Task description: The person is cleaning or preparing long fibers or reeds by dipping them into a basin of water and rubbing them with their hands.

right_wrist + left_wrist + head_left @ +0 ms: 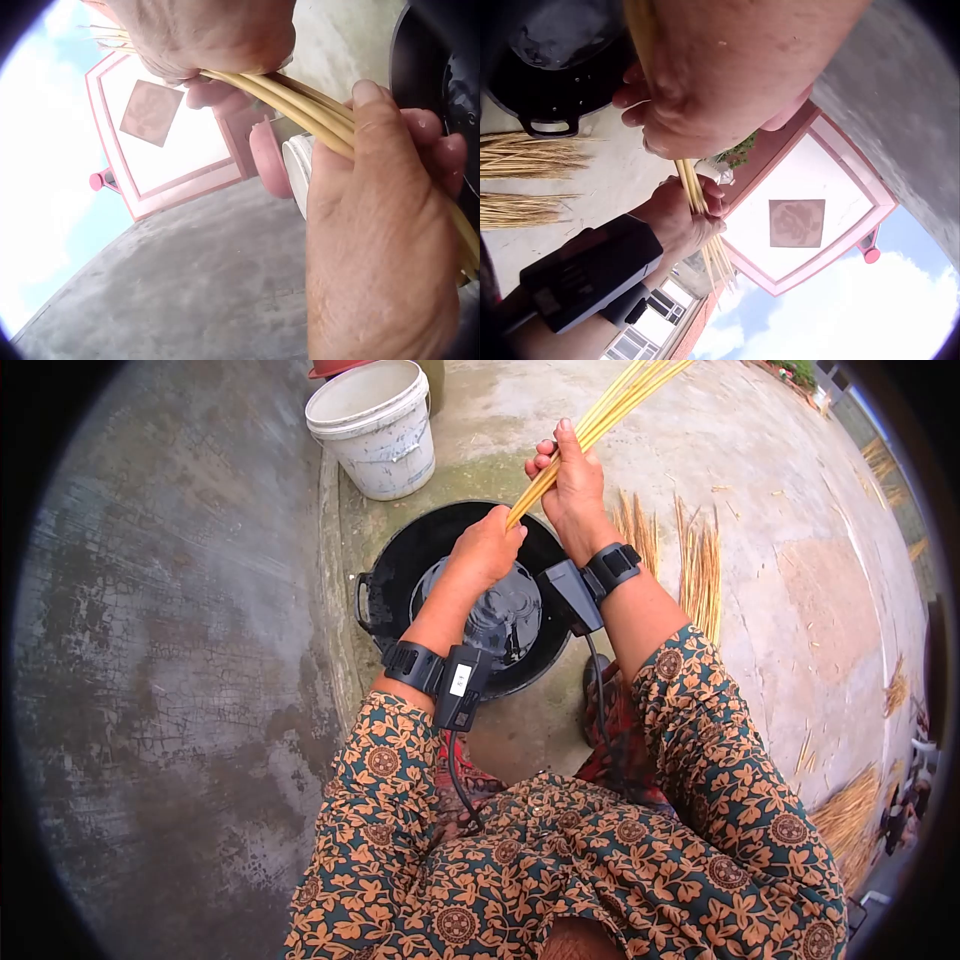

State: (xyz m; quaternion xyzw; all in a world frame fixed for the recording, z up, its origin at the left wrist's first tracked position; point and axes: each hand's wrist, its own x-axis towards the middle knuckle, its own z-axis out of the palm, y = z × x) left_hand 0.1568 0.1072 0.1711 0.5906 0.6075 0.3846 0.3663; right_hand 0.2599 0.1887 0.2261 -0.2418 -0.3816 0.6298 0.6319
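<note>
A bundle of yellow straw stalks slants up to the right in the head view. The left hand grips its lower end, fingers curled round it. Higher up, the right hand holds the stalks between thumb and fingers. In the left wrist view the stalks run between the left hand and the right hand. The right wrist view shows the stalks spanning both hands, the left and the right. Both hands are above a black basin holding water.
A white bucket stands beyond the basin, with a red basin behind it. Dry straw bundles lie on the concrete right of the basin; a larger straw pile is farther right. A grey wall rises at the left.
</note>
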